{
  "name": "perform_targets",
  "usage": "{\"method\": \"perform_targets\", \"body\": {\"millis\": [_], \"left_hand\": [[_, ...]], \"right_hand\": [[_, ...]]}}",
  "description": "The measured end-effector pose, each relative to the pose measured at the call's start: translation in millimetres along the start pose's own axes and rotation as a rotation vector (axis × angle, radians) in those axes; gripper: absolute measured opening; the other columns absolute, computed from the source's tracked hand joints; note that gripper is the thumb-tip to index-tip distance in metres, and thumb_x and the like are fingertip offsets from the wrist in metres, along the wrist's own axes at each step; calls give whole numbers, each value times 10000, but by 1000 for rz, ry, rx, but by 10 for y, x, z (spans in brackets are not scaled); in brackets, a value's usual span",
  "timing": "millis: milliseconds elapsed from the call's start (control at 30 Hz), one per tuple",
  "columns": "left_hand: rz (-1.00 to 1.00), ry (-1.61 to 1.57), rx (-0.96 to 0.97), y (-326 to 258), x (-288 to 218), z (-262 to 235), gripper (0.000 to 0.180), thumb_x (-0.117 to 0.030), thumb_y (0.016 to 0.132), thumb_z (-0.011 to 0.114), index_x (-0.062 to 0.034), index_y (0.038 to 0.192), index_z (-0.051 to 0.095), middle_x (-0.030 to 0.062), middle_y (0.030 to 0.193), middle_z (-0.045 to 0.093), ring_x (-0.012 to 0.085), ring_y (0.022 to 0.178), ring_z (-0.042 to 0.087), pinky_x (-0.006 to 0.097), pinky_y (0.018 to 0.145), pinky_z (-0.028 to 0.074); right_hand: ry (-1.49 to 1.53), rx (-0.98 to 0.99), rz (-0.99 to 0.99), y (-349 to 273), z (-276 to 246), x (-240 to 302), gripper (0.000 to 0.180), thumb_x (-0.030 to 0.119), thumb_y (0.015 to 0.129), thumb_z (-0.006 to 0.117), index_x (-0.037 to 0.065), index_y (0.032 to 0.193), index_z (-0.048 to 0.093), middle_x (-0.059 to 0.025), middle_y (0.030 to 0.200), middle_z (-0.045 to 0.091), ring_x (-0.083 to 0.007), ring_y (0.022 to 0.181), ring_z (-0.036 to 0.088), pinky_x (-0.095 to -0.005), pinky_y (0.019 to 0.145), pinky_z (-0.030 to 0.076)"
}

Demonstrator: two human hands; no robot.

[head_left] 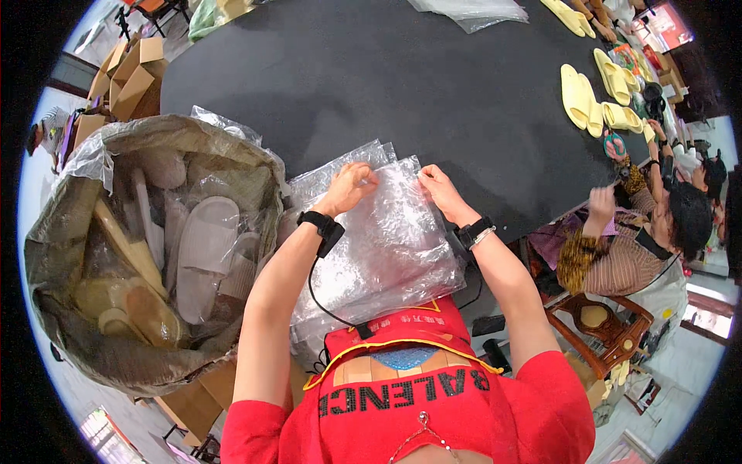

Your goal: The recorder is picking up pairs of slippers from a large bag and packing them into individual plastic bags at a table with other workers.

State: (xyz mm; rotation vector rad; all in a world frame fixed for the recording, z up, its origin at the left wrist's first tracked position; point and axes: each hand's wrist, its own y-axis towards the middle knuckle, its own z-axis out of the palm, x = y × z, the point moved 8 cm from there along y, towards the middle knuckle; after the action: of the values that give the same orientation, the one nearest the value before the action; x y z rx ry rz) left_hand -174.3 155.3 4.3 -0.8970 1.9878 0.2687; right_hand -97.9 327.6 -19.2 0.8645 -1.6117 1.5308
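At the bottom of the frame I see my own red shirt [433,410], and from it both bare forearms run up toward the centre. Each wrist wears a black band; a thin black cable [321,298] hangs from the left one down toward my chest.

My left hand [349,188] sits just left of centre, fingers curled and pinching the upper edge of the top clear plastic bag. My right hand [437,188] is just right of centre, thumb and fingers pressed together on the same upper edge. The two hands are near each other but apart. The stack of clear plastic bags [379,247] lies in the middle of the frame, on the near edge of the black table [402,77], its lower end reaching to my chest.

On the left of the frame, beside the stack, stands a big sack [54,271] lined with clear plastic and full of pale slippers [205,247].

On the right, another person [641,247] in striped clothing sits by a wooden chair [610,325], one hand raised. Beyond, in the upper right, yellow slippers [583,97] lie in pairs on the table. At the top centre lies more clear plastic [471,11], and in the upper left cardboard boxes [127,73] are piled.
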Motion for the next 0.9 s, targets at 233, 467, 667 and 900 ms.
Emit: {"method": "perform_targets", "body": {"millis": [233,467,667,900], "left_hand": [[-111,-226,-170,27,120,-100,316,-46,751,552,-57,1054,466,86,773,568,187,737,560,289,687,440],[-97,445,-54,-1118,-381,235,786,-269,720,656,-211,1369,216,190,1392,204,390,1268,204,567,983,199],[-461,-40,-562,-2245,735,-264,619,-180,802,560,-45,1333,272,227,1352,289,368,1257,261,394,1038,207],[-415,31,-516,-2220,993,-538,517,-127,829,515,-12,1303,341,174,1350,332,273,1263,282,347,1050,174]], "right_hand": [[-130,170,-45,-282,65,80,460,247,835,583,54,1199,379,-75,1016,526,-147,896,516,-245,771,411],[75,279,176,-200,300,-119,268,54,794,541,-22,1050,522,-34,908,589,-111,788,547,-248,699,446],[-76,280,134,6,567,-249,246,61,799,530,-6,1037,534,-21,856,595,-105,746,549,-243,671,447],[-743,-375,-6,-95,533,30,614,234,648,691,95,1180,418,-127,1228,375,-341,1141,356,-434,919,342]]}}
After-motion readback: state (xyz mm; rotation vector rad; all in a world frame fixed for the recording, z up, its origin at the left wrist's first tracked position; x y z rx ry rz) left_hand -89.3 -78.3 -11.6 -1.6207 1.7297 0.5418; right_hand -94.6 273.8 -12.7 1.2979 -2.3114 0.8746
